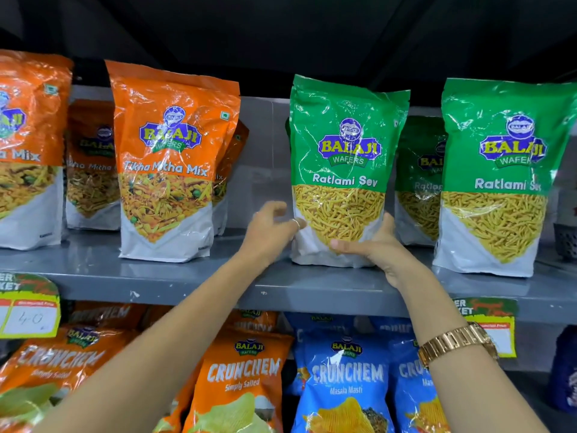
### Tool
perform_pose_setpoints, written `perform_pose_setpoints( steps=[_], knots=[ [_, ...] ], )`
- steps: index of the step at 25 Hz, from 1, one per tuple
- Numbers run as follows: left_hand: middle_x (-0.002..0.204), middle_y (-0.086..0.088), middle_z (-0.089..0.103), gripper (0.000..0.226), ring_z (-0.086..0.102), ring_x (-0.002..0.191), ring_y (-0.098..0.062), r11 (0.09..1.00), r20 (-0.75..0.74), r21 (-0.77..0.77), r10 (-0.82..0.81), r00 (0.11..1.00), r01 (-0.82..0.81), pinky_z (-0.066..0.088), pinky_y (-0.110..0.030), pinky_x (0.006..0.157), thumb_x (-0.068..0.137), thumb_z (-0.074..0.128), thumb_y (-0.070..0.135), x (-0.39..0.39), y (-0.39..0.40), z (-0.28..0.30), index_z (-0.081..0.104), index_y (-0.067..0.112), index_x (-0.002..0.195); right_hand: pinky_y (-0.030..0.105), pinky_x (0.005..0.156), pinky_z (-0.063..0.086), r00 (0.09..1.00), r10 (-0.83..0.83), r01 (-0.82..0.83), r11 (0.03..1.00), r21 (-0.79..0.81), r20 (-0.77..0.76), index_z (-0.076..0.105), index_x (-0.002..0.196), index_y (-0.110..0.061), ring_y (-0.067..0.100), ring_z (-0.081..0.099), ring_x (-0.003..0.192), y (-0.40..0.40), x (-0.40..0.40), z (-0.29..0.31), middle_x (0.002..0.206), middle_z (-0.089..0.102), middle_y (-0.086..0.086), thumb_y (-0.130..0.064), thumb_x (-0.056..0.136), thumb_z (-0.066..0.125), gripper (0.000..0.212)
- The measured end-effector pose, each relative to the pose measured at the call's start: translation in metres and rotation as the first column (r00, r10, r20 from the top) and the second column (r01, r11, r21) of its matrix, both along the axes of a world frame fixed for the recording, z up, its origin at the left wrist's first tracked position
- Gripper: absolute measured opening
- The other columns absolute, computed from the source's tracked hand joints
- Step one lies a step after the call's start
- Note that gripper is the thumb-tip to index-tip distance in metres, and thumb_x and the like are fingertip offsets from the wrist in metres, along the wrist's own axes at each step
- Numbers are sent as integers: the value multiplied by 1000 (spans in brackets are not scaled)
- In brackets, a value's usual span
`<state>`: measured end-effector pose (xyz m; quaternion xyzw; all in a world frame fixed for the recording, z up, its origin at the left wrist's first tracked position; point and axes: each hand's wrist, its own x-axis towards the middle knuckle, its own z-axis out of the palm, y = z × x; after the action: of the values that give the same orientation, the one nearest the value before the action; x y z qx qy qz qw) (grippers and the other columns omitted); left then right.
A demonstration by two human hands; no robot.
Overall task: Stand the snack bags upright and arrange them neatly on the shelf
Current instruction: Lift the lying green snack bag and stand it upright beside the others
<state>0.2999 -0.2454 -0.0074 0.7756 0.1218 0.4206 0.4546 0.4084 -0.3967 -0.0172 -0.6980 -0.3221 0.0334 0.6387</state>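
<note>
Green plastic Ratlami Sev snack pouch [345,170]: upright on grey metal shelf [187,276], front row, between both hands. Right hand [371,245], gold watch [457,343] on wrist: palm and fingers cupping pouch's lower front and right edge. Left hand [271,229]: fingers curled, loose, at pouch's lower left edge; contact unclear, motion-blurred. Step judged: squaring pouch in its slot. Next move calls for straightening, aligning front with neighbouring green Ratlami Sev pouch [496,179], then letting go. Further left: orange Tikha Mitha Mix pouch [171,164], upright. Behind: second-row pouches, partly hidden.
</note>
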Motion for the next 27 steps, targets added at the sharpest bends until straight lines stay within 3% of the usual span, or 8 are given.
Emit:
perform_pose_setpoints(
  steps=[5, 10, 12, 15, 20, 23, 25, 27],
  knots=[
    [118, 0, 58, 46, 56, 109, -20, 965, 239, -210, -108, 965, 160, 46, -40, 96, 85, 58, 31, 0, 7, 87, 50, 11, 126, 33, 109, 24, 1000, -1, 2, 996, -93, 3, -4, 142, -16, 22, 21, 139, 0, -3, 3, 153, 16, 6, -15, 65, 81, 114],
    [132, -9, 56, 87, 54, 118, -27, 955, 199, -219, -156, 968, 199, 40, -44, 104, 62, 72, 52, 21, -4, 148, 43, 10, 133, 25, 95, 29, 999, -26, 28, 993, -112, 19, 7, 140, -18, 19, 26, 136, 0, -2, 4, 153, 21, 3, -18, 63, 83, 108],
    [123, -7, 57, 68, 55, 110, -21, 968, 205, -187, -126, 971, 165, 44, -32, 97, 76, 70, 41, 30, -4, 155, 44, 7, 128, 25, 93, 30, 999, -36, 38, 993, -115, 14, 12, 137, -18, 19, 29, 134, 0, -2, 3, 152, 24, 2, -19, 61, 84, 105],
    [80, -1, 61, 18, 61, 72, -14, 953, 303, -234, -118, 946, 194, 52, -22, 57, 80, 71, 18, 38, 4, 172, 57, 9, 88, 25, 95, 31, 999, -47, 48, 993, -104, 9, 10, 139, -16, 20, 29, 134, 1, 1, 3, 152, 24, 2, -18, 61, 85, 108],
    [100, -16, 71, 20, 68, 96, -31, 871, 453, -368, -137, 881, 324, 56, -49, 84, 67, 78, 13, 56, 32, 186, 64, 8, 81, 29, 105, 28, 997, -74, 76, 983, -165, 17, -10, 145, -16, 22, 19, 141, 2, 2, 4, 157, 11, 3, -21, 62, 84, 126],
    [94, -7, 70, 50, 69, 89, -24, 876, 347, -310, -258, 902, 370, 59, -38, 74, 61, 83, 39, 43, 24, 172, 62, 9, 95, 28, 104, 28, 997, -76, 77, 981, -176, 15, -9, 146, -15, 21, 18, 141, 2, 2, 3, 157, 11, 2, -21, 64, 83, 124],
    [92, -2, 67, 39, 66, 82, -16, 871, 103, -249, -411, 906, 424, 55, -28, 66, 71, 74, 39, 35, 19, 142, 59, 15, 97, 27, 101, 29, 997, -76, 78, 982, -174, 17, -5, 146, -16, 21, 20, 140, 2, 1, 4, 156, 14, 2, -19, 64, 83, 120],
    [95, -3, 68, 32, 65, 84, -16, 879, -124, -194, -463, 878, 436, 51, -30, 76, 71, 73, 29, 40, 23, 103, 62, 15, 97, 28, 104, 29, 996, -83, 83, 982, -169, 5, -5, 146, -15, 21, 19, 141, 2, 1, 4, 157, 13, 2, -17, 65, 82, 119]
  ],
)
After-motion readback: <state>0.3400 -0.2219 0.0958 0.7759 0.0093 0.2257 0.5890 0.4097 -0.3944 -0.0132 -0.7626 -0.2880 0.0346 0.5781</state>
